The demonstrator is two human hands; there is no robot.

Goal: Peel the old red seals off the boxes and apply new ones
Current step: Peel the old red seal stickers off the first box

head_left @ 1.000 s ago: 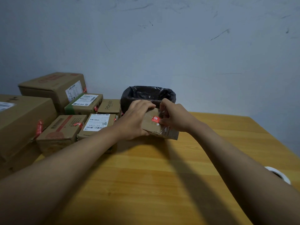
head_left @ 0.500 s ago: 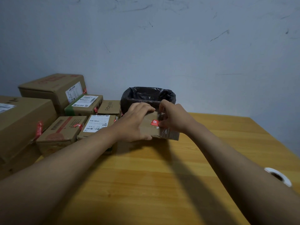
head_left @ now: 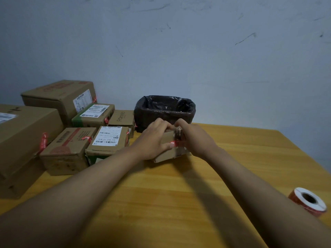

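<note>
A small cardboard box [head_left: 168, 154] rests on the wooden table [head_left: 179, 203] in front of the bin. My left hand [head_left: 152, 140] grips its left side, fingers curled over the top and thumb near a red seal [head_left: 173, 143] on its front edge. My right hand [head_left: 195, 138] holds the box's right side, with fingers curled over the top right next to the seal. A roll of new red seals [head_left: 309, 201] lies at the table's right edge.
A black-lined waste bin [head_left: 164, 110] stands just behind the box. Several cardboard boxes with red seals are stacked at the left, among them a labelled box [head_left: 107, 142] and a large box [head_left: 23, 136]. A pale wall rises behind.
The box has been lowered and turned flatter on the table. Both hands shifted with it, and the red seal now sits lower, at the front edge. The seal roll shows more.
</note>
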